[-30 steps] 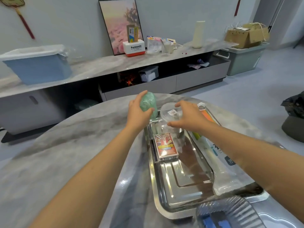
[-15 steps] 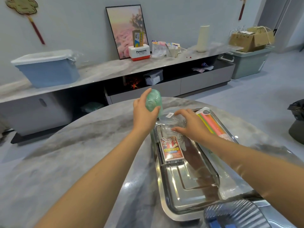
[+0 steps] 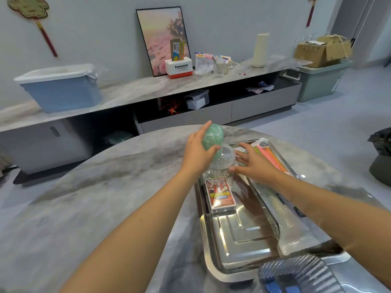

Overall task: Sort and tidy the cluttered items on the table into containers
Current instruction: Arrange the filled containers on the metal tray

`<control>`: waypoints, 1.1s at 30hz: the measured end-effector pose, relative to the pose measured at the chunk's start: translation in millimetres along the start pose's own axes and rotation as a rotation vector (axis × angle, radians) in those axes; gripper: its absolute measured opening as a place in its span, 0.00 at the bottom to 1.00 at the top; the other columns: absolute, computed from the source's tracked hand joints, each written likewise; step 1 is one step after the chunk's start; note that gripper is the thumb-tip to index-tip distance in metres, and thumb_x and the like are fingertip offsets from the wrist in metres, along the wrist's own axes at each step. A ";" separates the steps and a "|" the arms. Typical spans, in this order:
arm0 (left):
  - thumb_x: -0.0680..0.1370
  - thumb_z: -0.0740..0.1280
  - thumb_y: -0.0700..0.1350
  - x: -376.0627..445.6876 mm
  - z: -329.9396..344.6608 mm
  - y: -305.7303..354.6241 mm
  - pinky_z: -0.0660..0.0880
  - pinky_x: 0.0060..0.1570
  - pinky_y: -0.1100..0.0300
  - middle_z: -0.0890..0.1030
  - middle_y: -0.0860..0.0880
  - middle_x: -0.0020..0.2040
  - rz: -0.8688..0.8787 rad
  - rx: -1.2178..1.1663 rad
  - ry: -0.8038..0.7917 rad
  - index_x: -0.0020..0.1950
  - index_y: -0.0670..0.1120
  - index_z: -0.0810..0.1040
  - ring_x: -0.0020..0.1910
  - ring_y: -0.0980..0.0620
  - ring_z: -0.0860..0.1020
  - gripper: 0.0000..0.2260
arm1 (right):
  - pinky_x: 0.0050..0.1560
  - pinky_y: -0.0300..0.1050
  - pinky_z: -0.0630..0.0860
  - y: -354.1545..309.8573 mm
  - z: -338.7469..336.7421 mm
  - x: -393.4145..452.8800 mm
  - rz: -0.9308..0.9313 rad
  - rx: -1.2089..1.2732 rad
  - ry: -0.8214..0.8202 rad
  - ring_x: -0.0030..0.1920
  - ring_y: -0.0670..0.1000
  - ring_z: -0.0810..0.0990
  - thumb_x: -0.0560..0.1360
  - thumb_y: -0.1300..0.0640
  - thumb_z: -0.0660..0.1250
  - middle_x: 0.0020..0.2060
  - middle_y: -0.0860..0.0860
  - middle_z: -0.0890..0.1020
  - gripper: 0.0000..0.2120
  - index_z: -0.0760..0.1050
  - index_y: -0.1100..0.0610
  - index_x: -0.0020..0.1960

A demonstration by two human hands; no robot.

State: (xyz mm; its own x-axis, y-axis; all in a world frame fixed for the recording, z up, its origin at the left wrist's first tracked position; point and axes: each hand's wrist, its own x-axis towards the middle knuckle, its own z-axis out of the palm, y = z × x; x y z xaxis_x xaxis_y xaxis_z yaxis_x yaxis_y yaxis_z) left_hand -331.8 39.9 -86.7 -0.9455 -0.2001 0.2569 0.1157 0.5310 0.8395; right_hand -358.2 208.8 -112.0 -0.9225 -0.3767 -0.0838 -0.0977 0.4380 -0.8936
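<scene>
My left hand (image 3: 196,154) grips a green crumpled bag (image 3: 212,135), held over the mouth of a clear plastic jar (image 3: 222,164); the bag's lower end dips into the jar. The jar stands at the far end of a steel tray (image 3: 213,256) on the marble table (image 3: 88,208). My right hand (image 3: 254,163) rests against the jar's right side, fingers spread. A red card box (image 3: 220,194) lies in the tray just in front of the jar. A clear pack of coloured straws (image 3: 273,157) lies along the tray's right edge.
A blue ribbed container (image 3: 296,275) sits at the near right corner. Beyond the table runs a long low cabinet (image 3: 148,89) with a blue bin (image 3: 61,87), a Panasonic box (image 3: 179,67) and a white vase (image 3: 260,50). A dark bag (image 3: 380,142) is on the floor, right.
My left hand has brought the green bag right and down onto the jar's mouth. My right hand has shifted from the jar's top to its right side.
</scene>
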 end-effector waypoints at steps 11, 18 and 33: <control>0.75 0.71 0.44 -12.7 2.7 -2.8 0.68 0.59 0.58 0.66 0.47 0.73 -0.111 0.021 -0.065 0.74 0.54 0.29 0.69 0.47 0.69 0.50 | 0.70 0.47 0.64 -12.4 -3.9 -12.7 0.037 -0.093 -0.071 0.73 0.51 0.62 0.74 0.63 0.69 0.75 0.53 0.58 0.40 0.48 0.56 0.77; 0.75 0.68 0.50 -71.8 -4.7 23.9 0.72 0.62 0.43 0.67 0.47 0.71 -0.076 0.030 -0.121 0.76 0.58 0.45 0.68 0.47 0.68 0.39 | 0.67 0.42 0.68 -39.2 -11.2 -80.7 -0.052 -0.159 0.040 0.65 0.49 0.72 0.76 0.62 0.64 0.66 0.52 0.73 0.21 0.67 0.59 0.69; 0.82 0.56 0.43 -263.8 -22.6 117.3 0.79 0.52 0.49 0.73 0.48 0.53 -0.619 -0.178 -0.459 0.67 0.46 0.67 0.45 0.51 0.74 0.14 | 0.58 0.53 0.74 -60.5 -18.5 -269.3 0.347 -0.241 -0.106 0.54 0.53 0.74 0.81 0.54 0.55 0.63 0.58 0.73 0.14 0.70 0.57 0.64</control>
State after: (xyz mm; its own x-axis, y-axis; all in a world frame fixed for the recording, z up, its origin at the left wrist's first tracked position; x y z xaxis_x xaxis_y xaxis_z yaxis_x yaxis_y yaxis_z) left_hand -61.9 136.4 -45.1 -0.8806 -0.0359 -0.4725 -0.4620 0.2871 0.8391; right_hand -110.8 298.9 -27.2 -0.8738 -0.2497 -0.4172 0.1156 0.7267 -0.6771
